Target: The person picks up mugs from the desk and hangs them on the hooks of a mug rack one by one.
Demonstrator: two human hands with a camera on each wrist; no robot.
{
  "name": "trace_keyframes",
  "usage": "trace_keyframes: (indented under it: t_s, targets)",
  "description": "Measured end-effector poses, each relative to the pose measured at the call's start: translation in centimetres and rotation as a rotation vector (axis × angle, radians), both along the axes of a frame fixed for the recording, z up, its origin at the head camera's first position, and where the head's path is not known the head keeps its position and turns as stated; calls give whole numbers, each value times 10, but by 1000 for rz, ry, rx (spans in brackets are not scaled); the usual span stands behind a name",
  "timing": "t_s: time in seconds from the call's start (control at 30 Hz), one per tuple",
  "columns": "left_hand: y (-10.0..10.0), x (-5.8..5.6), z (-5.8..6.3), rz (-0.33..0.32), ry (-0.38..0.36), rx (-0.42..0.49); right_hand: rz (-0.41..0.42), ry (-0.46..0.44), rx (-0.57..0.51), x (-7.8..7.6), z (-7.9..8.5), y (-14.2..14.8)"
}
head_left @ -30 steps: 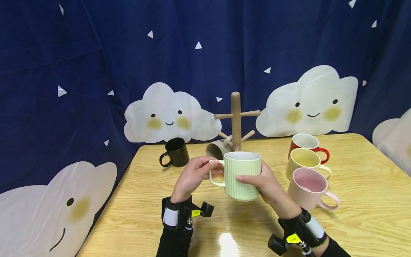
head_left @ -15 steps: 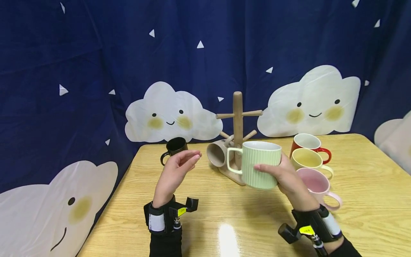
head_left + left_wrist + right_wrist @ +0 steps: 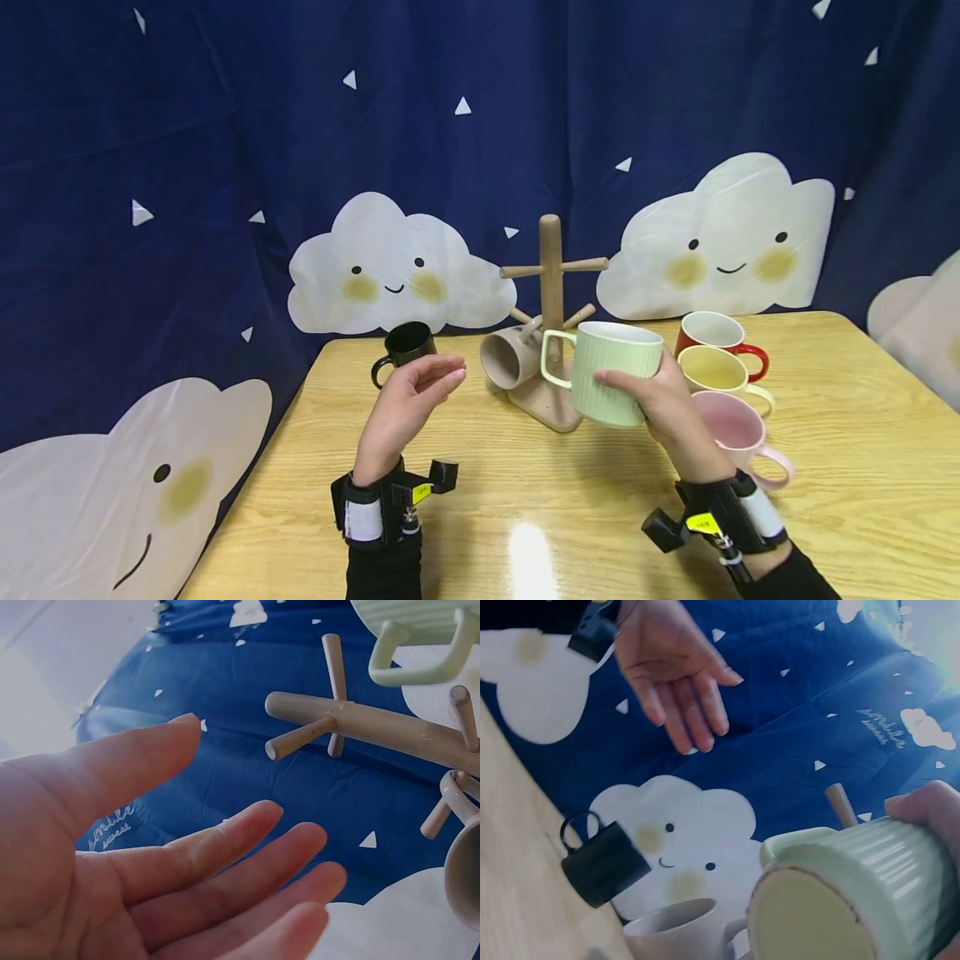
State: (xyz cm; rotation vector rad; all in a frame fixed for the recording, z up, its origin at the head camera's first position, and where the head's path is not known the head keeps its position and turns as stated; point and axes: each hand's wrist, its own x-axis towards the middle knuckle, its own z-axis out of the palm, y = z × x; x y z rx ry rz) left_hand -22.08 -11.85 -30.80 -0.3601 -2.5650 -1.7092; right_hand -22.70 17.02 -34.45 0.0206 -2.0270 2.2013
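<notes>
A light green ribbed mug (image 3: 611,375) is gripped by my right hand (image 3: 667,400), thumb across its front, and held above the table. Its handle points left, in front of the wooden mug rack (image 3: 551,275). In the right wrist view the mug's (image 3: 900,877) pale base shows, tilted toward the camera. My left hand (image 3: 412,400) is raised in front of the black mug (image 3: 411,342), fingers loosely bent and holding nothing. The left wrist view shows that hand (image 3: 187,870) with thumb and fingers spread apart. A beige mug (image 3: 510,357) hangs by its handle on a lower peg of the rack.
At the right of the wooden table (image 3: 300,517) stand a red mug (image 3: 684,337), a yellow mug (image 3: 716,367) and a pink mug (image 3: 727,421) in a row. Behind the table hangs a dark blue curtain (image 3: 420,50) with printed clouds.
My left hand has let go of the green mug's handle and drawn back left. The right hand has carried the mug rightward and up toward the rack, tilting it slightly.
</notes>
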Motion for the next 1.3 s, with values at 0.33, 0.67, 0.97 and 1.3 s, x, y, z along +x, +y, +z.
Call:
trace_keyframes:
  t_s: [0.33,0.67,0.97,1.3]
  targets:
    - [1,0,-1,-16,-8,-40,-84,-44,65,-11,-13,-6]
    - [3,1,0,-48,1,-59,-140,-74,161,-20,-28,-8]
    - [3,2,0,-60,-3,-63,-143,-68,101,-26,-40,-13]
    - [5,1,0,-55,12,-81,-113,24,13,-41,-64,-4]
